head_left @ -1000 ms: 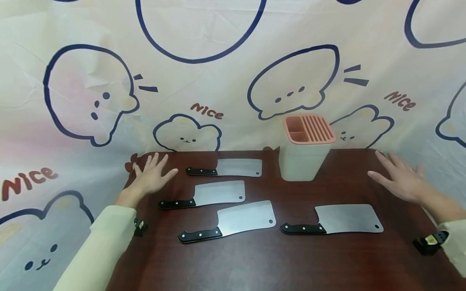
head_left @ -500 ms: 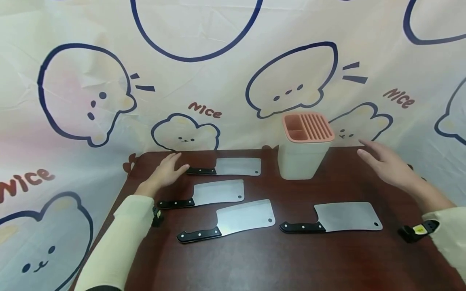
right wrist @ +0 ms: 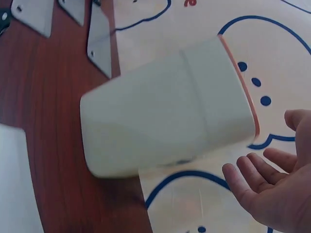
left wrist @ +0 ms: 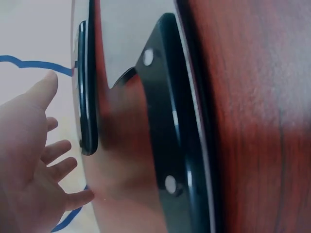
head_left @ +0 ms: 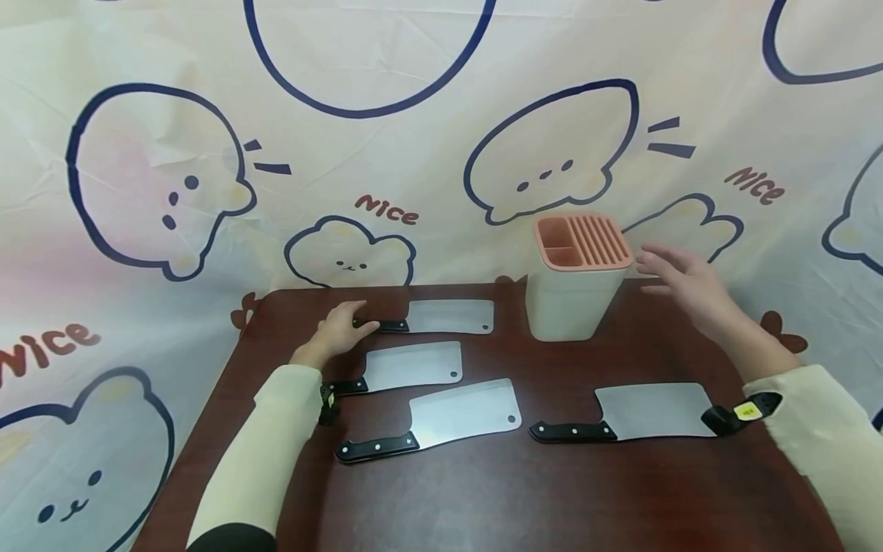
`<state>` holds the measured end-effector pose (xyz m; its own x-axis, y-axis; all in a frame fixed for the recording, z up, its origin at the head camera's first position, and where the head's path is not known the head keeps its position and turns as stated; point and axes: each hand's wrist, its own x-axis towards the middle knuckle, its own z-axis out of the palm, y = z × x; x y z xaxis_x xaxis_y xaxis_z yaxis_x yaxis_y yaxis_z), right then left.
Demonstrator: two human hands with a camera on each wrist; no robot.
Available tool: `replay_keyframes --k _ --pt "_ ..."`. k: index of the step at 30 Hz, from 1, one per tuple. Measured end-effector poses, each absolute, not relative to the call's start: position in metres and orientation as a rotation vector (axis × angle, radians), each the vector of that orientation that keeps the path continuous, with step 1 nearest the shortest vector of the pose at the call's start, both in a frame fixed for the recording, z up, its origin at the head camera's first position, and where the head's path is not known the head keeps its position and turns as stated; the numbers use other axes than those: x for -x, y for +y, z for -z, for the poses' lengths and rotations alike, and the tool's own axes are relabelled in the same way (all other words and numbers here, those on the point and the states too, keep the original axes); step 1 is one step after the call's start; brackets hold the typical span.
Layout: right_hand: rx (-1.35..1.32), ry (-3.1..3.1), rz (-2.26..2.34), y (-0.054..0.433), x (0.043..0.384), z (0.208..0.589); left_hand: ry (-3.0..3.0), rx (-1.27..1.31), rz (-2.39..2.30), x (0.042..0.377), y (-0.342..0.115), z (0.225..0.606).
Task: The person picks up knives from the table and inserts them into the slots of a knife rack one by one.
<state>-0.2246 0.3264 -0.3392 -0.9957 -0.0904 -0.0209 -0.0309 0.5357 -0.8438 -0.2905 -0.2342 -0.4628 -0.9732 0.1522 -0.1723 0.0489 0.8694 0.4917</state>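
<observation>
My left hand [head_left: 336, 330] is at the handle of the farthest cleaver [head_left: 451, 316], thumb and fingers spread. In the left wrist view, a gap shows between the left hand [left wrist: 29, 160] and that black handle [left wrist: 86, 87]. On the right, my right hand [head_left: 690, 287] hovers beside a pale knife holder [head_left: 569, 307] with a slotted pink top [head_left: 600, 241]. The right wrist view shows its fingers loosely bent, apart from the holder [right wrist: 160, 107]. A second cleaver [head_left: 414, 364] lies under my left wrist, its handle partly covered by the wrist camera.
Another cleaver [head_left: 465, 410] lies nearer on the brown table [head_left: 510, 498]. To the right is one more cleaver [head_left: 651, 410], its blade end overlapped by the right wrist camera [head_left: 724, 420]. A cartoon-printed cloth [head_left: 441, 169] hangs behind the table and along its sides.
My left hand has moved right from the table's far left corner to the farthest cleaver's handle. My right hand has moved left toward the knife holder. Cleavers and holder stay put.
</observation>
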Motion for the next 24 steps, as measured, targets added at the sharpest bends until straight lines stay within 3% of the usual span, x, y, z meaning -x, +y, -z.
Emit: replay_keyframes --k 24 --pt "-0.012 2.625 1.718 0.298 0.239 0.354 2.861 -0.112 -0.622 0.286 -0.228 0.469"
